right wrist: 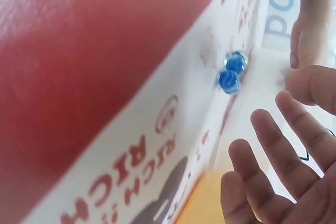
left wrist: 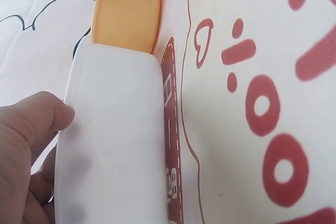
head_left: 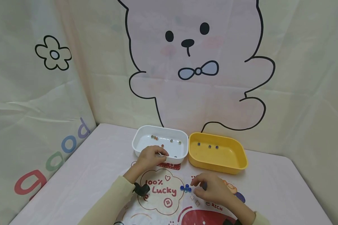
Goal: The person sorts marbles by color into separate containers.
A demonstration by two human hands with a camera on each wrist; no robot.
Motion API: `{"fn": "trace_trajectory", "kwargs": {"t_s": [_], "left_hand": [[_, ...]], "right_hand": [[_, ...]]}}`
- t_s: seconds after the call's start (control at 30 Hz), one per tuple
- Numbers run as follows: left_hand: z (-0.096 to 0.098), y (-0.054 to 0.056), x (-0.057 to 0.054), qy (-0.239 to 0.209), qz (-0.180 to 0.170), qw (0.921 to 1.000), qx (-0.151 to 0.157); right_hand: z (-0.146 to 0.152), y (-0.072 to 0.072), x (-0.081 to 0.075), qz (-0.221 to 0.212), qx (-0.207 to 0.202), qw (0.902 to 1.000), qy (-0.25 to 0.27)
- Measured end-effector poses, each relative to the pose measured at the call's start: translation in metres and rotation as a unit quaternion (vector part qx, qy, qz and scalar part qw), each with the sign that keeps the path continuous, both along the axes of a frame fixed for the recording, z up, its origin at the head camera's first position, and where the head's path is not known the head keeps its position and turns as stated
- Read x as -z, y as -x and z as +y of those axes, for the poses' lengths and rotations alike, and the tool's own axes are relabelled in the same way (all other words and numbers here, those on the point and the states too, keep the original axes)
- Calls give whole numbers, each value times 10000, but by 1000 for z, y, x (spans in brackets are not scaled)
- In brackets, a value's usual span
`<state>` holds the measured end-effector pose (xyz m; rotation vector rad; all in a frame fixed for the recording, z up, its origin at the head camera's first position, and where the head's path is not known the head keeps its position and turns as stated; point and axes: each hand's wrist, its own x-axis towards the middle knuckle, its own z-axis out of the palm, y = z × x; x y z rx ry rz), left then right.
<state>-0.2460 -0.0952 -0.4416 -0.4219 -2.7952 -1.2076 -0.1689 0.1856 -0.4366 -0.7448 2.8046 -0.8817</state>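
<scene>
My left hand [head_left: 152, 156] reaches over the near rim of a white tray [head_left: 140, 131], its fingers dipping behind the wall. In the left wrist view the thumb lies right at the rim of the white tray [left wrist: 115, 129]; the other fingertips are hidden, so I cannot tell whether they pinch anything. Several small glass marbles [head_left: 171, 141] lie scattered in that tray. My right hand [head_left: 214, 189] hovers beside a cluster of blue marbles [head_left: 186, 188] on the printed cloth. Seen from the right wrist, its fingers [right wrist: 270, 135] are spread and bare, with blue marbles [right wrist: 229, 81] beyond them.
A yellow tray [head_left: 233, 164] stands against the white one's right side, holding 3 dark marbles [head_left: 209, 146]. Both trays sit toward the back of the table [head_left: 101, 147], before a hanging cloth [head_left: 191, 106] with a bear drawing.
</scene>
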Motion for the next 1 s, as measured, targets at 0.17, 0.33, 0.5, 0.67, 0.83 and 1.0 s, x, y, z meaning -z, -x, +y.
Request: {"fn": "trace_trajectory", "kwargs": {"t_s": [0.17,0.33,0.5,0.67,0.83,1.0], "left_hand": [[-1,1,1,-35,156,9999,57],[-1,1,1,-55,190,9998,54],[-1,1,1,-46,169,9998,45],[-1,0,1,-78,164,9998,73],[-1,0,2,-89,161,9998,46],[-1,-1,2,-134,104,9998,47]], "right_hand": [[-4,2,3,-346,-17,9993,-111],[-8,3,5,-538,24,9983,-220],[-10,4,7,-596,83,9977,-305],[-13,5,9,-529,18,9980,-337],[-13,7,9,-455,-51,9982,-391],[-15,8,9,-463,-70,9980,-424]]}}
